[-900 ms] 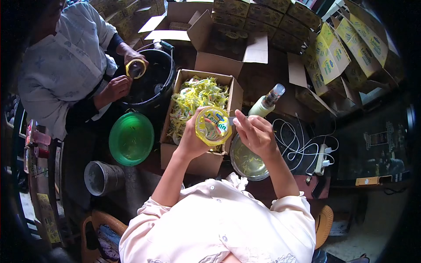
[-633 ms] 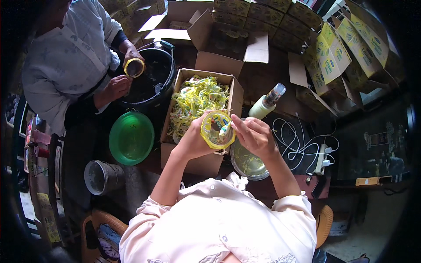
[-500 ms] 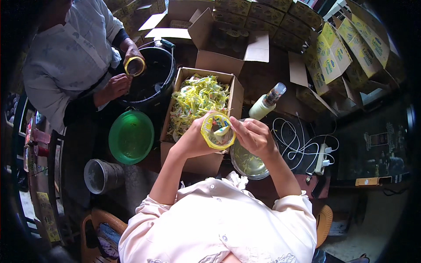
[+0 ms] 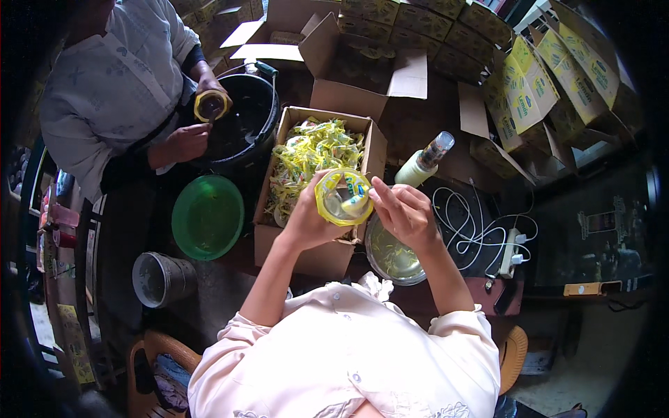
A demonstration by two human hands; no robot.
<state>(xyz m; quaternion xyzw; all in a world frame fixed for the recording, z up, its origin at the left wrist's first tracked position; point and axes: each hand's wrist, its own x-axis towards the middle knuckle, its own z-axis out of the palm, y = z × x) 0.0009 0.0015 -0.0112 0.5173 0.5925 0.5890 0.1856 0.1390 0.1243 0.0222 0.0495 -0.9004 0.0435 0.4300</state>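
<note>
My left hand point(image 4: 304, 221) is wrapped round a clear plastic jar point(image 4: 336, 203) with a yellow rim, its mouth facing up toward me. Inside the jar lies a small wrapped piece with white, blue and yellow colours point(image 4: 355, 202). At the jar's right rim, my right hand point(image 4: 410, 219) has its thumb and fingers closed together; what they pinch, if anything, is too small to make out. Beneath both hands stands an open cardboard box point(image 4: 376, 150) heaped with yellow and green wrapped pieces point(image 4: 313, 157). A round clear-walled bowl point(image 4: 394, 261) holding a few yellow bits sits under my right wrist.
A co-worker point(image 4: 115, 83) at the far left holds a similar jar point(image 4: 211, 106) over a black bucket point(image 4: 244, 132). Left of the box are a green basin point(image 4: 208, 217) and a grey bucket point(image 4: 164, 280). A bottle point(image 4: 418, 167), white cables point(image 4: 463, 226) and yellow cartons point(image 4: 529, 90) stand right.
The jar in my left hand has shifted slightly left and up, and the wrapped piece inside shows more fully. My right hand stays close to the rim. The co-worker's jar has tilted.
</note>
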